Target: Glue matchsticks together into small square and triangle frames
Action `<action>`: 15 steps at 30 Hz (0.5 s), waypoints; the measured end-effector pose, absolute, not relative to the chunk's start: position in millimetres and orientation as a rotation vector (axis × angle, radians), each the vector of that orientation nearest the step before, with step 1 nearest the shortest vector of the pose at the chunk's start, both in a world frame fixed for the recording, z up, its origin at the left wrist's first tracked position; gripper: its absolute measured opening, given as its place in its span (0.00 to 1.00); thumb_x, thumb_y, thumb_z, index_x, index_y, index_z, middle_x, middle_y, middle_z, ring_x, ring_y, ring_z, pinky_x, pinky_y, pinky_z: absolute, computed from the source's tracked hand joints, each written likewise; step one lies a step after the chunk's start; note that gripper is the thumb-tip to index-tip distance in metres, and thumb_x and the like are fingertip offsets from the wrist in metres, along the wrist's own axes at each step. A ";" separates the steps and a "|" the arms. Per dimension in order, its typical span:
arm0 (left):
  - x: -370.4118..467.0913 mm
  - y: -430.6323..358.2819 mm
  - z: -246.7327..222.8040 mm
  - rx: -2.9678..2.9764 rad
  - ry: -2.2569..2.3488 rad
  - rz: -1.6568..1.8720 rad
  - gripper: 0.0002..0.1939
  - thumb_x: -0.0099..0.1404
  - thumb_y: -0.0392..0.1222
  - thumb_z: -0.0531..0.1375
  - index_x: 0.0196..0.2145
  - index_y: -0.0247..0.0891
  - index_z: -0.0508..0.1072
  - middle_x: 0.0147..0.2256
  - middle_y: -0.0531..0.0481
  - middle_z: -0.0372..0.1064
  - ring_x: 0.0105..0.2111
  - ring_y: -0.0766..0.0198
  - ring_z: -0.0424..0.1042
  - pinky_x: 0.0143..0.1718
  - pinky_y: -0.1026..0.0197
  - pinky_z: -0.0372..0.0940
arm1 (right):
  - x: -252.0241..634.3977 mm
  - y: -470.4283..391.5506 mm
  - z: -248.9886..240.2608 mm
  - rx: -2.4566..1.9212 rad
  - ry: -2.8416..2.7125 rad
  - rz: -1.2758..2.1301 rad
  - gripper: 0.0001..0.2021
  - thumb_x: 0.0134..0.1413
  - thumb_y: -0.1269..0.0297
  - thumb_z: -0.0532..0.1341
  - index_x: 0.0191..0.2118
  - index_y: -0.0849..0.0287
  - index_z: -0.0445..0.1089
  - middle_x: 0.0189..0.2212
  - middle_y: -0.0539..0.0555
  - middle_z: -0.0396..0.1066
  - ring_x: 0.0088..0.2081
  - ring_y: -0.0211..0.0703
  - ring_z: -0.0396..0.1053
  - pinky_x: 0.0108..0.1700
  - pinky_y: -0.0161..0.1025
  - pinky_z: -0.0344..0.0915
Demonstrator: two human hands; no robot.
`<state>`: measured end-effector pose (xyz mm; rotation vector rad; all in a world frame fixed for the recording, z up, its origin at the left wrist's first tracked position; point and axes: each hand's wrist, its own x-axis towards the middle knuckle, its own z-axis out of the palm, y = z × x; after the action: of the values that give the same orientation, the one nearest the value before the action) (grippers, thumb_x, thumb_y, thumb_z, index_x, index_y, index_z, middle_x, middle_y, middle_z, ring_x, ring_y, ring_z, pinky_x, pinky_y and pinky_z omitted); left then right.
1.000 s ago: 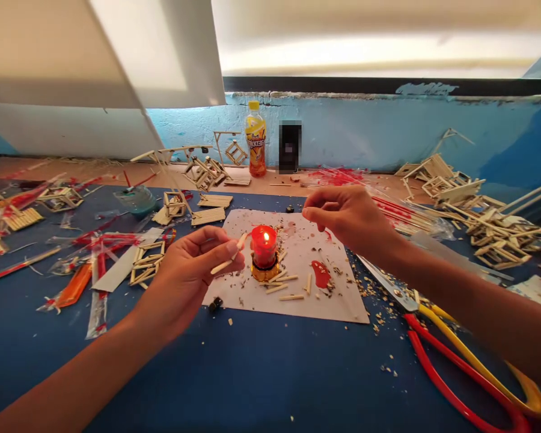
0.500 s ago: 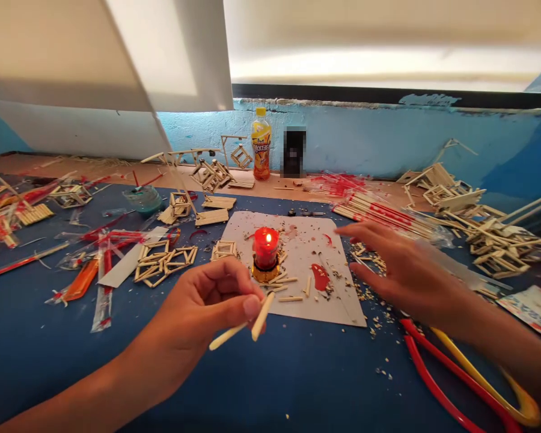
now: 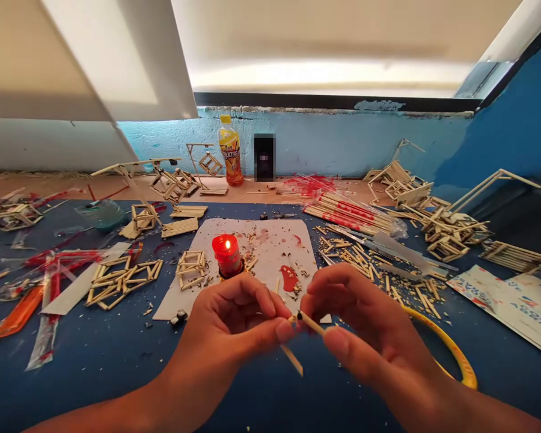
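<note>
Thumb and fingers of my left hand [image 3: 246, 328] pinch small pale wooden sticks [image 3: 293, 361], one of them pointing down toward me. Opposite it, my right hand [image 3: 365, 331] grips a short wooden stick [image 3: 313, 325] with a dark tip. That tip meets the sticks in my left hand; whether they are stuck together I cannot tell. Just beyond my hands a lit red candle [image 3: 226, 255] burns on the pale board [image 3: 270, 231]. A red patch [image 3: 290, 279], loose stick pieces and dark crumbs lie on this board.
A yellow curved handle [image 3: 466, 364] lies beside my right wrist. Cut stick pieces [image 3: 356, 258] are scattered to the right. Stick frames [image 3: 121, 279] and plastic wrappers [image 3: 49, 319] cover the left. A drink bottle [image 3: 231, 153] stands at the back by the wall.
My right hand has come in from the right and now holds a dark-tipped stick against the sticks in my left hand. The camera view has swung right.
</note>
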<state>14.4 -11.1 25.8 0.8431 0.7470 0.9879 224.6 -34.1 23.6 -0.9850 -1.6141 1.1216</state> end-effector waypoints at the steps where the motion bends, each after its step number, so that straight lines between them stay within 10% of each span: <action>1: 14.5 -11.4 25.0 0.842 0.753 0.996 0.12 0.57 0.30 0.77 0.26 0.38 0.78 0.29 0.55 0.81 0.29 0.70 0.79 0.34 0.70 0.74 | 221.8 -33.9 24.2 -0.996 -1.602 1.105 0.09 0.64 0.65 0.65 0.48 0.50 0.69 0.37 0.50 0.76 0.40 0.41 0.77 0.42 0.37 0.75; 15: 12.7 -9.5 23.5 1.045 0.851 1.011 0.16 0.50 0.24 0.78 0.27 0.43 0.83 0.28 0.57 0.82 0.29 0.68 0.79 0.33 0.72 0.73 | 216.0 -29.1 21.3 -1.053 -1.557 1.120 0.05 0.60 0.67 0.69 0.34 0.51 0.75 0.31 0.47 0.81 0.33 0.40 0.80 0.37 0.33 0.76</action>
<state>12.7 -9.5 23.5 1.0445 0.8510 1.0110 216.0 -29.1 21.3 -1.0532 -1.5570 1.1200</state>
